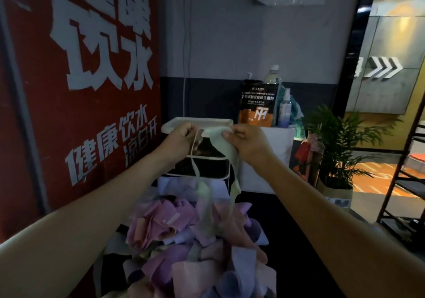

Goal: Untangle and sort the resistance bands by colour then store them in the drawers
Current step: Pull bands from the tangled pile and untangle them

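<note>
probably the snag risk: left hand [181, 136] and right hand [247, 140] pinch a pale green band [226, 159] trailing into the pile [190, 240]; pulling could drag others out.

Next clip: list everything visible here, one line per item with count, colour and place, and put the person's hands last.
green band: one, pale green, stretched between both hands, hanging down to the pile
band pile: many, count unclear, pink, purple, lilac, tangled at bottom centre
drawer unit: one, white frame with dark fronts, behind the hands
red sign: one, red with white lettering, left wall
powder pouch: one, black and orange, on the white stand
bottle: one, pale, behind the pouch
spray bottle: one, clear, right of the pouch
potted plant: one, green, right
metal rack: one, dark, far right
left hand: pinches the green band
right hand: pinches the green band
</note>
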Demonstrator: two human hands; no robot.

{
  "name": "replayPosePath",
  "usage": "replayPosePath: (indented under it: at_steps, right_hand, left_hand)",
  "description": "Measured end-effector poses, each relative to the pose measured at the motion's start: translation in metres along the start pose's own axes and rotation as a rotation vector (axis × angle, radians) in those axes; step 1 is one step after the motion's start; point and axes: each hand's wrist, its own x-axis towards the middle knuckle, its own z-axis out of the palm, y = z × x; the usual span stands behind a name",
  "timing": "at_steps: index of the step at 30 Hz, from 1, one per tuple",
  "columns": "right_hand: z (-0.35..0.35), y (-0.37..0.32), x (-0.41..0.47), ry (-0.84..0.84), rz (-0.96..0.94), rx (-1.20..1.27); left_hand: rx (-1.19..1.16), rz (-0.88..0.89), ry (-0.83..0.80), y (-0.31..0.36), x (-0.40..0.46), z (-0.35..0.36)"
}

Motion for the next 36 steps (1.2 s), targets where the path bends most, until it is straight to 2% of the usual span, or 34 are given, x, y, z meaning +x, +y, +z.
replayPosePath:
  at_steps: [4, 8, 11, 13, 16, 19, 22, 26, 28, 31, 33, 36]
  right_hand:
    - [-0.033, -0.012, 0.004, 0.06, -0.02, 0.024]
    - [-0.07, -0.006, 0.001, 0.216, 0.063, 0.075]
    - [-0.095, 0.011, -0.012, 0.18, 0.139, 0.011]
    - [-0.104, 0.03, -0.024, 0.12, 0.203, -0.076]
    - [-0.115, 0.059, -0.042, 0.099, 0.243, -0.074]
    - [-0.124, 0.078, -0.053, -0.071, 0.255, -0.098]
    - [-0.129, 0.09, -0.06, -0.311, 0.234, -0.404]
    - [-0.131, 0.109, -0.07, -0.487, 0.128, -0.754]
    - [-0.132, 0.12, -0.074, -0.487, 0.051, -0.852]
    - [-0.14, 0.13, -0.08, -0.32, -0.017, -0.816]
    - [-0.148, 0.134, -0.087, -0.259, 0.035, -0.755]
    - [-0.157, 0.14, -0.098, -0.307, 0.19, -0.644]
  left_hand:
    - [-0.062, -0.061, -0.177, 0.012, -0.001, 0.009]
    - [-0.049, -0.186, -0.322, -0.004, -0.011, 0.019]
    - [-0.063, -0.212, -0.387, -0.014, -0.017, 0.027]
    - [-0.127, -0.21, -0.336, -0.016, -0.014, 0.028]
    - [-0.332, -0.194, -0.315, -0.017, -0.007, 0.027]
    - [-0.38, -0.183, -0.359, -0.015, -0.006, 0.034]
    - [-0.315, -0.156, -0.306, -0.016, -0.005, 0.045]
    - [-0.289, -0.141, -0.211, -0.025, -0.002, 0.06]
    - [-0.253, -0.158, -0.156, -0.029, 0.0, 0.067]
    - [-0.147, -0.205, -0.045, -0.035, 0.004, 0.075]
    - [-0.135, -0.226, -0.004, -0.039, 0.006, 0.082]
    - [-0.198, -0.263, 0.038, -0.039, 0.007, 0.097]
